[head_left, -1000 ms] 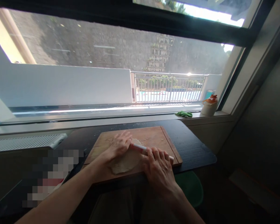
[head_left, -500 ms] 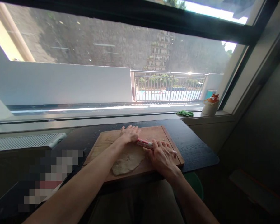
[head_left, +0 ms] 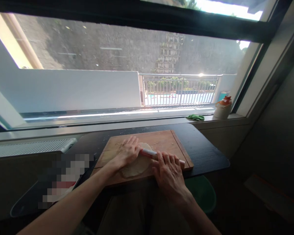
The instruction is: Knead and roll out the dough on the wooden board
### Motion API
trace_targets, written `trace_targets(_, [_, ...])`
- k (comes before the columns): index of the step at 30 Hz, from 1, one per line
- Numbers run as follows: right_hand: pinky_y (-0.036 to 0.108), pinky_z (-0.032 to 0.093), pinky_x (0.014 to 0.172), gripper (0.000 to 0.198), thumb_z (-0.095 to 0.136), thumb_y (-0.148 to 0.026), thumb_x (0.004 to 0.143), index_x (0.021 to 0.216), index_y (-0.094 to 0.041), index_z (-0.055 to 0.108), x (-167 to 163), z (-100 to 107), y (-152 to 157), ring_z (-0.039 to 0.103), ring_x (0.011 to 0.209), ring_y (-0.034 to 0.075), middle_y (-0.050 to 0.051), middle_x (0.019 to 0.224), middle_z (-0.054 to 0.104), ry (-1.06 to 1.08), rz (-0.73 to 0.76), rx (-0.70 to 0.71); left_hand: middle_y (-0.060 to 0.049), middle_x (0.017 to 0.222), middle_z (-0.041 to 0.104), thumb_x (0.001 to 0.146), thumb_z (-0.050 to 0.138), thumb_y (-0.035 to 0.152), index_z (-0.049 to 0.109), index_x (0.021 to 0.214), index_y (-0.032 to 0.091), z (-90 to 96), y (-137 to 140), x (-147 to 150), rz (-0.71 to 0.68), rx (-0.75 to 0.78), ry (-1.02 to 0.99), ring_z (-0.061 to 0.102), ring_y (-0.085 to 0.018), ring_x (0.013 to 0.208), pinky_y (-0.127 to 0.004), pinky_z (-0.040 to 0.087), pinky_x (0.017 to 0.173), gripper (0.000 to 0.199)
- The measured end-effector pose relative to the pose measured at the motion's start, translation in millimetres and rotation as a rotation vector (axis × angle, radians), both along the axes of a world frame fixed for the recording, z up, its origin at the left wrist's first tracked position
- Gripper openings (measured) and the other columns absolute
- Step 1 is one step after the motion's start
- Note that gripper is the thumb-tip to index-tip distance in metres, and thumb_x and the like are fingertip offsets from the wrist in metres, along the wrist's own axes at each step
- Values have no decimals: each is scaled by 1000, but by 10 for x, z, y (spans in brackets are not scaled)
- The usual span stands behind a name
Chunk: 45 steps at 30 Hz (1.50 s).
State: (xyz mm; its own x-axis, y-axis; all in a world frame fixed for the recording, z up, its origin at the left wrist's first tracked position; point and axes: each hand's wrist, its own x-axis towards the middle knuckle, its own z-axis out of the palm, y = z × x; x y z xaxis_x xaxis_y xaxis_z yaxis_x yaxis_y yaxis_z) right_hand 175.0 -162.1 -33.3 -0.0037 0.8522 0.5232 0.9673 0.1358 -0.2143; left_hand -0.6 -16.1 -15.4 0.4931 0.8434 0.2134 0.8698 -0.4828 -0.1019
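Observation:
A flat sheet of pale dough (head_left: 136,167) lies on a wooden board (head_left: 159,138). Across its right part runs a slim roller (head_left: 148,153) with red and white print, slanting down to the right. My left hand (head_left: 127,151) rests its palm over the roller's left end, fingers stretched out flat towards the window. Nearer the right end, my right hand (head_left: 170,169) lies on the roller with bent fingers over it and the thumb on the near side. The roller's left tip is hidden under my left hand.
The board sits on a dark table (head_left: 203,153) against a window sill. On the sill are a green cloth (head_left: 195,117) and a white container (head_left: 221,110) with an orange top. A green tub (head_left: 202,194) stands below the table's right side; a radiator (head_left: 34,147) is at left.
Both hands and the roller have come nearer to me over the dough. More of the dough's far part now shows beyond the roller. The view has shifted slightly.

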Motion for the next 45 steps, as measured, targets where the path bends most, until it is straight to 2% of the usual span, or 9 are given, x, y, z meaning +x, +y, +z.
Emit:
trace_targets(4, [41, 27, 99, 46, 44, -43, 91, 131, -20, 45, 110, 62, 197, 48, 106, 25, 8, 114, 58, -3, -27, -51, -14, 141, 45, 92, 23, 34, 51, 126, 9, 34, 89, 126, 46, -32, 36, 32, -24, 135, -39, 20, 112, 51])
trace_targets(9, [38, 31, 94, 44, 33, -51, 93, 112, -20, 58, 319, 205, 642, 50, 103, 25, 8, 108, 61, -26, -78, -171, -8, 139, 49, 91, 24, 43, 51, 127, 23, 87, 498, 421, 110, -96, 10, 37, -28, 131, -54, 23, 107, 50])
trace_targets(13, [37, 33, 91, 49, 28, -52, 94, 100, -18, 63, 389, 257, 838, 50, 105, 26, 11, 107, 62, -29, -121, -254, -9, 143, 43, 90, 19, 52, 45, 134, 22, 76, 721, 526, 158, -141, -17, 31, -31, 134, -60, 21, 106, 59])
trace_targets(20, [41, 15, 109, 58, 34, -52, 93, 133, -13, 45, 195, 68, 524, 30, 132, 29, 14, 133, 50, 17, -131, -130, -5, 118, 64, 91, 26, 45, 64, 101, 26, 100, 346, 327, 33, -121, -3, 51, -25, 115, -49, 29, 103, 44])
trace_targets(26, [52, 4, 110, 63, 30, -55, 92, 138, -13, 40, 35, -16, 377, 16, 139, 31, 14, 142, 41, 2, -119, -122, -10, 131, 55, 92, 24, 38, 59, 114, 18, 6, 41, 150, -45, 91, -83, 41, -23, 128, -42, 26, 107, 45])
trace_targets(31, [56, 16, 104, 56, 27, -56, 92, 126, -19, 53, 137, 130, 712, 21, 137, 32, 14, 133, 51, 17, -145, -188, -6, 132, 55, 91, 27, 36, 59, 117, 24, 82, 142, 273, 62, 13, -74, 42, -22, 126, -42, 28, 105, 42])
trace_targets(35, [44, 25, 103, 58, 24, -55, 93, 105, -18, 67, 268, 267, 1143, 30, 132, 31, 14, 125, 57, 10, -157, -319, -5, 127, 58, 90, 28, 40, 61, 110, 27, 147, 436, 399, 131, -71, -64, 42, -23, 124, -47, 30, 102, 41])
trace_targets(39, [40, 31, 98, 56, 25, -50, 93, 100, -18, 70, 341, 331, 1466, 46, 118, 29, 13, 115, 63, 27, -164, -411, -7, 134, 54, 90, 25, 46, 58, 117, 25, 127, 744, 471, 184, -117, -86, 38, -25, 129, -53, 29, 102, 47])
trace_targets(45, [42, 27, 102, 55, 23, -50, 94, 113, -18, 62, 269, 270, 1273, 34, 128, 28, 12, 132, 51, 19, -186, -343, -7, 135, 53, 90, 25, 44, 56, 119, 25, 123, 576, 436, 165, -107, -95, 35, -25, 131, -53, 23, 106, 46])
